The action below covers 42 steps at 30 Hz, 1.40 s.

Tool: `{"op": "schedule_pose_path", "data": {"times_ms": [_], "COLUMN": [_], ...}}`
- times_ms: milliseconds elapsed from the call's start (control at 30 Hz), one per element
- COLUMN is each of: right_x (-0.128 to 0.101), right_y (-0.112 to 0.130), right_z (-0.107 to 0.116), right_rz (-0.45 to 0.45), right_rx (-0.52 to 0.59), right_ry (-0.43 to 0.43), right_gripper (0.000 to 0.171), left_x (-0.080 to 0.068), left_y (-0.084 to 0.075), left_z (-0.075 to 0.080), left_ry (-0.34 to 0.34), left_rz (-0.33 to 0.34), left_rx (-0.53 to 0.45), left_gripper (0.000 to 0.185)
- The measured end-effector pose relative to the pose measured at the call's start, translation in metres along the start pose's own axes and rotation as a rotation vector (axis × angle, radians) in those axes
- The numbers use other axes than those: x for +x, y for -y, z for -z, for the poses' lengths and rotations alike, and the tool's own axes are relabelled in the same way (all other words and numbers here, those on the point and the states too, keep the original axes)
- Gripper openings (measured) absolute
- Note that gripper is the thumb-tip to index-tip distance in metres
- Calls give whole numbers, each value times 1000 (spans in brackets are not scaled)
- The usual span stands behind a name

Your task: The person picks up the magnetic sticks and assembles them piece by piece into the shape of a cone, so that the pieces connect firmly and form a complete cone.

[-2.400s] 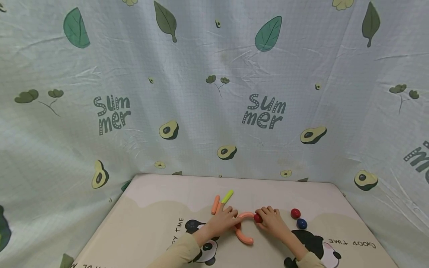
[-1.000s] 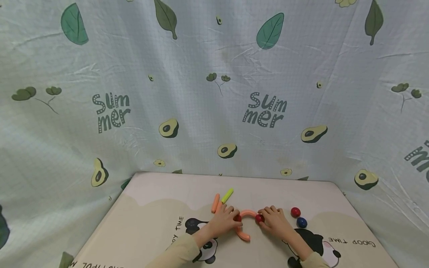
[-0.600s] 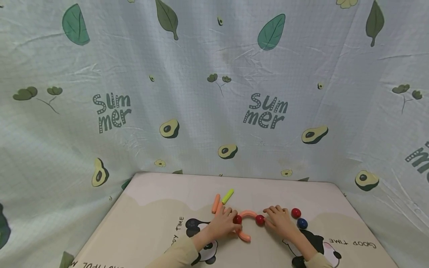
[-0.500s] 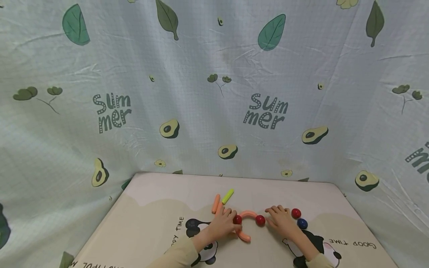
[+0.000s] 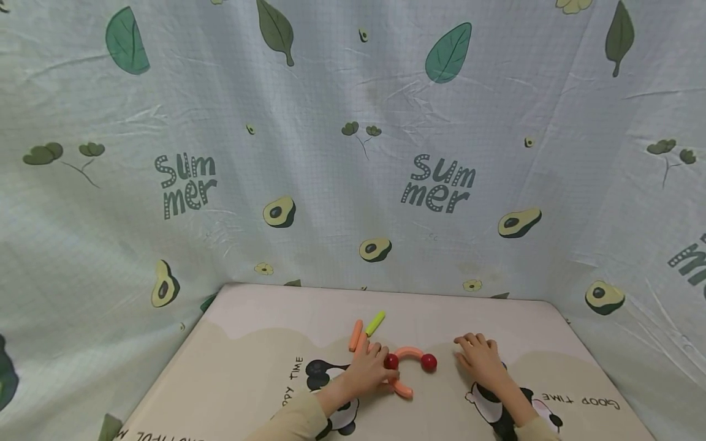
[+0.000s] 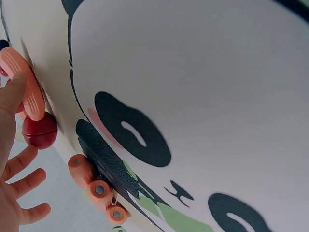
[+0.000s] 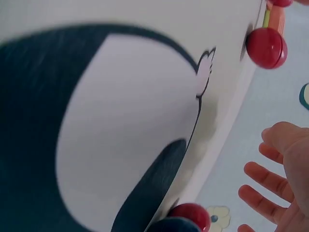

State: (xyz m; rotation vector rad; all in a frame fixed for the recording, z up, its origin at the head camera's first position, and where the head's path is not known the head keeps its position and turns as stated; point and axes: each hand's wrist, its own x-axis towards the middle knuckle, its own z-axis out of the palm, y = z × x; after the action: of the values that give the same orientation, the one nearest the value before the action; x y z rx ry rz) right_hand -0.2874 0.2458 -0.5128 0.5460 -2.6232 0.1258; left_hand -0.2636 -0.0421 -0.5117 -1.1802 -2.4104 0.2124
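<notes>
In the head view, my left hand (image 5: 365, 371) holds a red ball (image 5: 391, 361) between thumb and index finger. Two curved orange rods meet this ball: an upper one (image 5: 409, 352) arching over to a second red ball (image 5: 429, 362), and a lower one (image 5: 402, 389). The left wrist view shows the thumb lying against a curved rod (image 6: 30, 92), the index fingertip at the red ball (image 6: 40, 131) and the other fingers spread. My right hand (image 5: 481, 361) is off to the right with relaxed fingers, apart from the second red ball (image 7: 266, 47), holding nothing.
Orange straight rods (image 5: 355, 335) and a yellow-green rod (image 5: 375, 323) lie beyond my left hand. A loose red ball (image 7: 193, 215) and a dark blue ball (image 7: 174, 225) are by my right hand, mostly hidden in the head view. A printed curtain (image 5: 331, 184) hangs behind the table (image 5: 248, 343).
My right hand has let go of the second red ball, which stays at the upper rod's end, and has moved right, over the loose balls. The left hand stays at its ball.
</notes>
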Motion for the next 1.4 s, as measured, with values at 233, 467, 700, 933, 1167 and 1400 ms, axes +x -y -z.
{"op": "schedule_pose_path", "data": {"times_ms": [233,467,700,933,1167,1400], "right_x": [-3,-6,-9,-11,-13,-13], "right_y": [-12,-25,-32,-35,-37,-36], "right_z": [2,1,1,0,1,2], "right_rz": [24,19,-19,-115,-180,-183], "right_rx": [-27,-63,-65,-86,-81,-99], "right_ry": [-96,-190,-223,-119,-8,19], "right_gripper": [24,28,27,29,33,30], "left_x": [1,2,3,4,5,5], "left_y": [-2,-2,-4,-6,-7,-8], "left_z": [1,0,1,3,4,2], "left_ry": [17,16,26,46,66,72], "left_rz": [10,12,20,16,13,19], "left_rx": [-6,14,16,-39,2,39], "left_gripper": [24,20,20,22,22,24]}}
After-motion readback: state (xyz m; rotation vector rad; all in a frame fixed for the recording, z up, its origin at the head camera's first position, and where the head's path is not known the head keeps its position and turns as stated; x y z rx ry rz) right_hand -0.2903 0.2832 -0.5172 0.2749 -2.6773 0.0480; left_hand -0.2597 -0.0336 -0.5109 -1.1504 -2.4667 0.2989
